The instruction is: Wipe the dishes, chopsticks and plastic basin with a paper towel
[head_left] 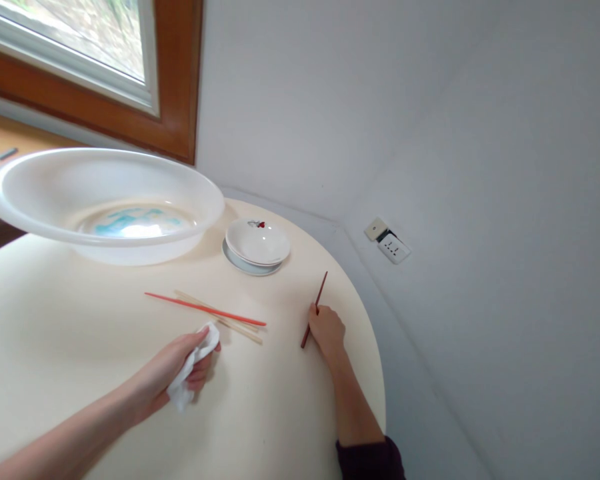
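Gripping the brown chopstick [321, 291] mid-length, probably for balance, is the right hand [329, 328], while the left hand [174, 360] clutches white tissue [181, 388].

Bright daylight enters through the window [75, 40], far left; the view outside is washed out and blurred. White glare marks the basin [40, 190]. Shadows on the table [285, 413] are soft and faint. The wall [500, 200] dims toward the right.
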### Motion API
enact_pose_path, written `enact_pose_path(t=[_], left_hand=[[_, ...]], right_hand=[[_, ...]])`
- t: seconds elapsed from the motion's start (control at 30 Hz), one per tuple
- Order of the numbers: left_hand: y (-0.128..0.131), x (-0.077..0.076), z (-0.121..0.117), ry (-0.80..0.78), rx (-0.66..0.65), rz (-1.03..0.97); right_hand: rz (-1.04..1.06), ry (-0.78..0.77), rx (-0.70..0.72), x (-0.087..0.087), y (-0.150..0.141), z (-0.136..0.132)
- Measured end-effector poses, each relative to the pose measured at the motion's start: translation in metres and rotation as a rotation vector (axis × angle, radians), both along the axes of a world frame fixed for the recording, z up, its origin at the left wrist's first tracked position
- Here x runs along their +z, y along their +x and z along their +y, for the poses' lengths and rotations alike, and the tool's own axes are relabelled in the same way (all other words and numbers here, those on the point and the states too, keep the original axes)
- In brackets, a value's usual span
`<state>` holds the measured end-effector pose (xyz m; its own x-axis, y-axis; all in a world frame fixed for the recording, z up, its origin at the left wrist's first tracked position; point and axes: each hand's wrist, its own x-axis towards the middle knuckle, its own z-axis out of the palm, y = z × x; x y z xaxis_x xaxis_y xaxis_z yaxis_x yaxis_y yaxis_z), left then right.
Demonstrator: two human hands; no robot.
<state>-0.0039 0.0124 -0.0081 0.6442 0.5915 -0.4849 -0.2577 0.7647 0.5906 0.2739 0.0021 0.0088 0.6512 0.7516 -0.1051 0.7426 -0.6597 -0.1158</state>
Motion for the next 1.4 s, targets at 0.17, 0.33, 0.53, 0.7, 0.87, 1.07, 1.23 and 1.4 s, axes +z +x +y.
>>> enact_pose_path(t=[0.17,0.33,0.53,0.7,0.87,1.07,1.23,1.4], left_hand=[[-0.0002,0.0003,-0.0008,-0.002,0.003,0.006],[-0.0002,0.0022,-0.0012,-0.003,0.004,-0.007],[-0.0002,0.0038,-0.0019,-0.020,0.015,0.010],[0.0008,0.0042,-0.0018,-0.029,0.015,0.000],[0.0006,0.0039,-0.0013,-0.041,0.023,0.001],[0.0008,0.0059,-0.0015,-0.055,0.029,0.007],[0.0005,0.0056,-0.0018,-0.065,0.031,0.015],[0.0014,0.0078,-0.0018,-0.062,0.043,0.015]], right_hand=[[-0.010,-0.020,0.001,0.0019,-0.0019,0.0007],[-0.019,-0.028,-0.003,0.0031,-0.0032,0.0007],[-0.022,-0.035,-0.004,0.0040,-0.0034,0.0006],[-0.025,-0.039,0.001,0.0031,-0.0026,0.0010],[-0.027,-0.039,0.001,0.0021,-0.0023,0.0012],[-0.030,-0.032,0.004,0.0034,-0.0037,0.0003],[-0.030,-0.036,0.001,0.0036,-0.0040,0.0008],[-0.032,-0.047,-0.006,0.0041,-0.0044,0.0016]])
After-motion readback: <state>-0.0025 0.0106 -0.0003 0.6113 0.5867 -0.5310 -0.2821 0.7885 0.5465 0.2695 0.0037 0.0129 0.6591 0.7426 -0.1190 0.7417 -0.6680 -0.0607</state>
